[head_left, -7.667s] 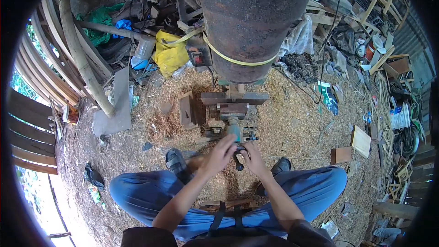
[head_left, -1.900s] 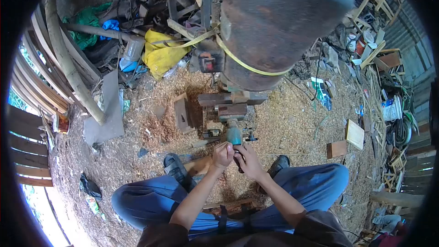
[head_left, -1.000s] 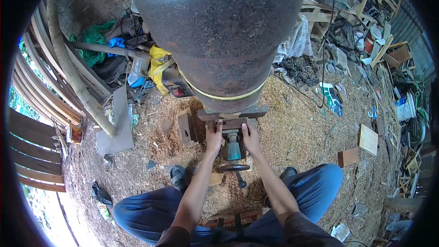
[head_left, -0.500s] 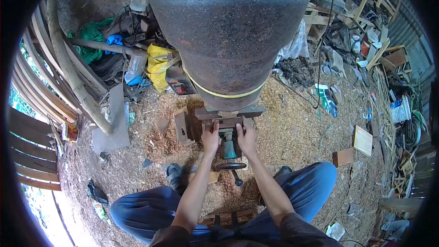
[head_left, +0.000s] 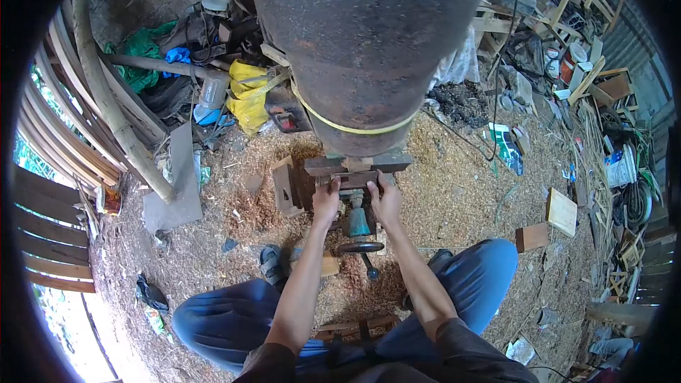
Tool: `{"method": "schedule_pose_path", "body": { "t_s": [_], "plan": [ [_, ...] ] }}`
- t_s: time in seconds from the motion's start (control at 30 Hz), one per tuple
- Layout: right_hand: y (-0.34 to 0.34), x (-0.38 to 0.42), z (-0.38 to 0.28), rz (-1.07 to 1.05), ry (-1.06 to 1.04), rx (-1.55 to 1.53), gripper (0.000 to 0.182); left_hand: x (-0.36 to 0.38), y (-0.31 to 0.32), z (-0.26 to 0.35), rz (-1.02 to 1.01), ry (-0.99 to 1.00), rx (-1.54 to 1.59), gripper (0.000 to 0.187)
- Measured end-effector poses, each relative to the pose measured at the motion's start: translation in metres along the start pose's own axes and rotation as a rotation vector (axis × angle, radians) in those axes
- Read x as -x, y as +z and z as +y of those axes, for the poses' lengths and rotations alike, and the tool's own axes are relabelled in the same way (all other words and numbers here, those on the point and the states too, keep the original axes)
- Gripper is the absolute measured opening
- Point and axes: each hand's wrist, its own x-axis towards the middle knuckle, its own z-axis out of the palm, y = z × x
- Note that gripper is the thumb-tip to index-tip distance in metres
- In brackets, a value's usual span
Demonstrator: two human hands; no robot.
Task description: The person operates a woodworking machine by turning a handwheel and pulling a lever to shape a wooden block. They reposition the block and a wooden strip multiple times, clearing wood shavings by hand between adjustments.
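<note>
Under the large rusty machine head (head_left: 355, 64) with a yellow cord round it, a short dark wooden block (head_left: 355, 182) lies across the machine's support. My left hand (head_left: 327, 203) grips the block's left end, thumb on the near side. At its right end my right hand (head_left: 385, 202) does the same. Just beyond sits a longer dark wooden board (head_left: 323, 166); a small pale piece (head_left: 357, 164) shows at its middle. Below the block are a green metal column (head_left: 359, 223) and a handwheel (head_left: 360, 247) with a ball-ended crank, which neither hand touches.
A mortised wood piece (head_left: 286, 188) stands on the shavings to the left. Wood blocks (head_left: 562, 213) lie at right. A leaning pole (head_left: 120, 120) and curved strips line the left side. A cable (head_left: 494, 128) hangs at right.
The view has tilted slightly, so the machine head appears further right and the support higher in the picture. Both hands stay on the wooden block.
</note>
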Motion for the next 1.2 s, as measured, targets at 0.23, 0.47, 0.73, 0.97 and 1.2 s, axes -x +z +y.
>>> {"method": "schedule_pose_path", "body": {
  "t_s": [0.23,0.47,0.73,0.97,1.2],
  "plan": [
    [-0.004,-0.002,0.004,-0.047,-0.004,-0.074,0.046,0.013,-0.009,0.009,-0.011,0.219,0.050,0.048],
    [-0.018,-0.014,0.025,-0.198,-0.120,-0.186,0.044,-0.015,-0.009,-0.014,-0.103,0.392,0.048,0.058],
    [-0.014,-0.013,0.037,-0.177,-0.088,-0.099,0.047,-0.007,-0.010,-0.015,-0.065,0.451,-0.002,0.056],
    [-0.023,-0.012,0.019,-0.233,-0.077,0.026,0.046,-0.005,-0.012,-0.019,-0.120,0.301,0.110,0.058],
    [-0.020,-0.012,0.014,-0.236,0.016,-0.202,0.041,0.003,-0.024,0.010,-0.002,0.329,0.007,0.055]
  ]
}}
